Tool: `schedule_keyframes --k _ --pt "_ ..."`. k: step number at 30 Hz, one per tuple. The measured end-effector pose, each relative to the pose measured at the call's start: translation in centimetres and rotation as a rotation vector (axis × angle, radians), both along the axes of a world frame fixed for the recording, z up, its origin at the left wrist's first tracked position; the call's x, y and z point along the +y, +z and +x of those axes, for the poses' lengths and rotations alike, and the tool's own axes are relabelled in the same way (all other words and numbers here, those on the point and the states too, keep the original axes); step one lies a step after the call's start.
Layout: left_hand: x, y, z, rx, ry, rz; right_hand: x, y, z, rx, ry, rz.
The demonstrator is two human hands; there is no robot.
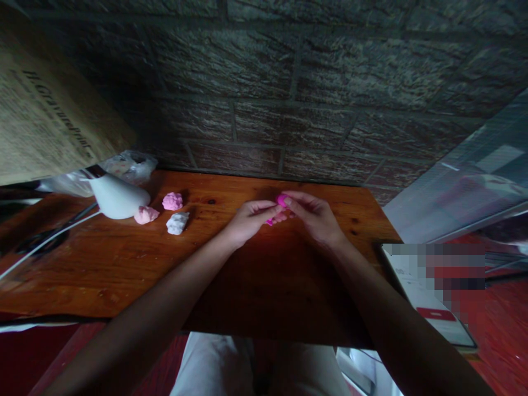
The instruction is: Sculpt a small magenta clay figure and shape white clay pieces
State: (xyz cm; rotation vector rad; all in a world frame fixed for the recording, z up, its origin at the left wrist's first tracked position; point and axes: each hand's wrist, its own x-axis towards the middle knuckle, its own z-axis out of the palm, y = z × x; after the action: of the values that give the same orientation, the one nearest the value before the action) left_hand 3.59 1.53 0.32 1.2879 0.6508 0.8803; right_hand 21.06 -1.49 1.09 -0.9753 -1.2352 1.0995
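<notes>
Over the middle of the wooden table, my left hand (pixel 252 221) and my right hand (pixel 317 218) meet at a magenta lump of modelling clay (pixel 282 199). The fingertips of both hands pinch it from either side. A second bit of magenta (pixel 269 222) shows below my left fingers; whether it joins the lump I cannot tell. To the left on the table lie a pink clay lump (pixel 172 201), a whitish clay lump (pixel 177 223) and a peach clay lump (pixel 146 214), all crumpled in shape and apart from my hands.
A white lamp base (pixel 117 198) with a newspaper-print shade (pixel 61 104) stands at the left, its white cord (pixel 49 242) trailing forward. Behind it sits a clear plastic bag (pixel 134 165). A brick-patterned wall (pixel 256 132) backs the table (pixel 136 269). A tablet-like device (pixel 412 286) lies right.
</notes>
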Motion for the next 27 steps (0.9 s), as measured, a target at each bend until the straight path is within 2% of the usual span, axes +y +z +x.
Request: schedule_keyframes --k 5,17,27 --pt "0.29 0.02 -0.1 0.005 -0.013 -0.03 -0.21 0.22 0.11 0.002 -0.03 -0.004" --pt "0.38 -0.22 -0.18 0.016 -0.002 0.013 -0.02 0.43 0.66 0.004 -0.057 -0.037" --pt "0.24 -0.21 -0.11 -0.003 -0.023 -0.01 -0.43 0.88 0.39 0.048 0.054 -0.03"
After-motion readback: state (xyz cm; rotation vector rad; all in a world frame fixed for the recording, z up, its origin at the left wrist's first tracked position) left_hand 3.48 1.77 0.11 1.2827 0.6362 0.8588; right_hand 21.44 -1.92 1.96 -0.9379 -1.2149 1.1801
